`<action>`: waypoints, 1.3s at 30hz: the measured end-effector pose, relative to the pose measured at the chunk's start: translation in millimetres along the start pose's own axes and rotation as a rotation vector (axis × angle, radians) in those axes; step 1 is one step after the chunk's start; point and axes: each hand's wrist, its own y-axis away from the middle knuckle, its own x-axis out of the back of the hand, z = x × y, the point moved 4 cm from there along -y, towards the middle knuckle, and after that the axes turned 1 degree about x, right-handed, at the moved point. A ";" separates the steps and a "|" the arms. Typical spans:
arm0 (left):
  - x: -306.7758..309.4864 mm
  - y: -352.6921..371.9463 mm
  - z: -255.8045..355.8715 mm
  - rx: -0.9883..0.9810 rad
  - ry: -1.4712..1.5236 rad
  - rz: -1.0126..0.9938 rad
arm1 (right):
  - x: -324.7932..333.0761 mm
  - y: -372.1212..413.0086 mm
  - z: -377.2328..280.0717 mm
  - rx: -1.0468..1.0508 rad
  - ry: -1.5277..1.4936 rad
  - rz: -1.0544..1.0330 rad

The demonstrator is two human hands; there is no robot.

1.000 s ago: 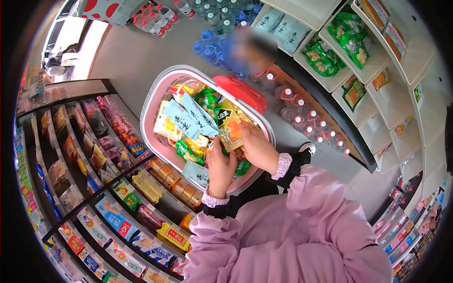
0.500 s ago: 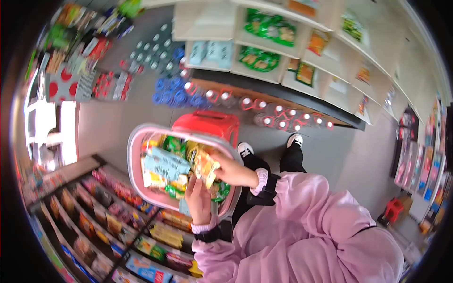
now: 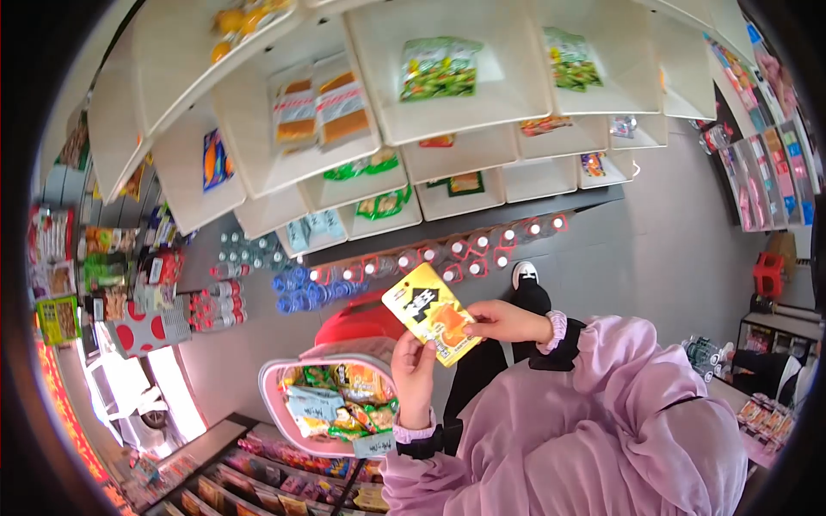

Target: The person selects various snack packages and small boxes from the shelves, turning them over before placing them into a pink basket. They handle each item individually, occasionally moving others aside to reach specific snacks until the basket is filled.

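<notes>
A yellow snack packet (image 3: 430, 311) with dark lettering and an orange picture is held up between both hands, in front of my body. My left hand (image 3: 415, 374) pinches its lower left edge, and my right hand (image 3: 512, 322) grips its right edge. Below and left of my left hand stands a pink basket (image 3: 274, 404), filled with several green, yellow and light blue packets (image 3: 314, 402). The basket rests beside a red container (image 3: 348, 320), partly hidden behind it.
White shelf bins (image 3: 465, 82) with snack packets stretch across the top. Bottles (image 3: 430, 255) line the floor beneath them. A snack rack (image 3: 249, 482) stands at the lower left. At the right are a red stool (image 3: 768, 273) and part of another person (image 3: 766, 374).
Both hands have moved up and right, out from over the basket, and now hold the yellow packet flat to view. The camera view has shifted, showing more of the upper shelf bins.
</notes>
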 end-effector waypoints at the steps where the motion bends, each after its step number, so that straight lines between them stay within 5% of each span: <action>1: -18.6 -14.1 -2.4 0.002 -0.040 -0.047 | 17.8 10.6 -8.3 0.018 0.006 0.045; 8: -177.4 -130.2 -47.6 -0.139 -0.317 -0.348 | 166.2 69.9 -7.4 0.094 -0.119 0.632; 14: -254.2 -176.8 -66.9 0.062 -0.268 -0.412 | 242.9 95.7 -25.3 0.023 -0.152 0.691; 20: -228.5 -182.7 -66.3 0.039 0.054 -0.206 | 250.6 62.5 -25.0 0.055 -0.112 0.500; 25: -185.6 -202.6 -54.9 0.092 -0.004 -0.040 | 239.7 6.0 -29.6 0.076 -0.076 0.392; 30: -159.1 -251.7 -11.3 0.183 -0.239 -0.062 | 237.8 -58.6 -32.6 0.079 -0.090 0.301; 32: -151.4 -278.3 3.5 0.077 -0.310 -0.053 | 240.0 -83.3 -37.2 0.120 -0.127 0.232; 34: -138.4 -316.4 -4.1 0.214 -0.363 -0.051 | 241.1 -101.9 -47.4 0.172 -0.351 0.329; 36: -133.2 -342.0 -12.0 0.190 -0.152 -0.097 | 245.8 -117.9 -57.8 0.243 -0.441 0.335; 38: -143.5 -329.5 0.6 -0.044 0.061 -0.049 | 255.4 -137.4 -53.6 0.264 -0.632 0.361; 39: -137.7 -355.3 -9.9 -0.273 -0.316 -0.079 | 255.5 -136.1 -51.7 0.219 -0.482 0.370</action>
